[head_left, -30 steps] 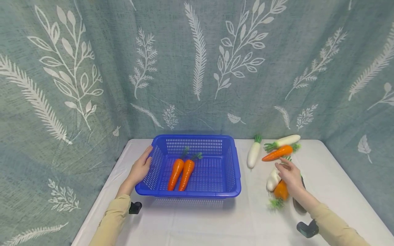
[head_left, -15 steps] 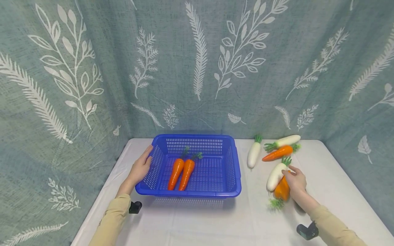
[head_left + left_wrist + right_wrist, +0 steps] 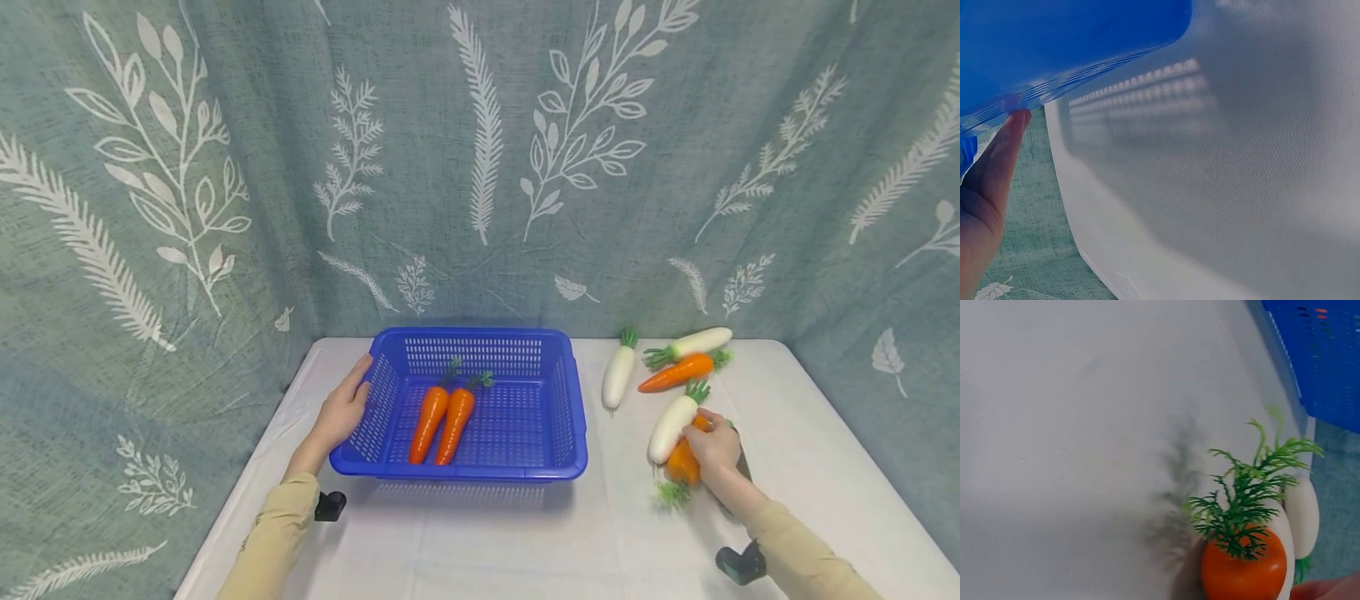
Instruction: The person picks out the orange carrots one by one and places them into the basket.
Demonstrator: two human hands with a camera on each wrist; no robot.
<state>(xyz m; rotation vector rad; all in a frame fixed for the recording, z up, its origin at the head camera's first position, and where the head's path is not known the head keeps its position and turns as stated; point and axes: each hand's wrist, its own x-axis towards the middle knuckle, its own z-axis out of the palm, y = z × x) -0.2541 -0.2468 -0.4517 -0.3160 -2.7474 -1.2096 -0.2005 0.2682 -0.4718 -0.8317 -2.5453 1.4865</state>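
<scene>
Behind the blue basket and out to both sides of it, grey-green curtain in soft folds, printed with white leaf sprigs. Under the basket, white tabletop, finely textured, rounded at the back corners; in the left wrist view, the basket's shadow broken by slotted bands of light. Inside the basket, left of its centre, first carrot and second carrot side by side, green tops toward the back wall. Against the basket's left side, left hand, fingers straight, touching without grasping. Well right of the basket, right hand, thumb and fingers curled round third carrot, on the tabletop. Between that and the basket, near radish. Also right of the basket, toward the back, upright-lying radish; farther right, slanting radish beside fourth carrot. Rightmost from the basket, dark object, mostly hidden by the right hand.
</scene>
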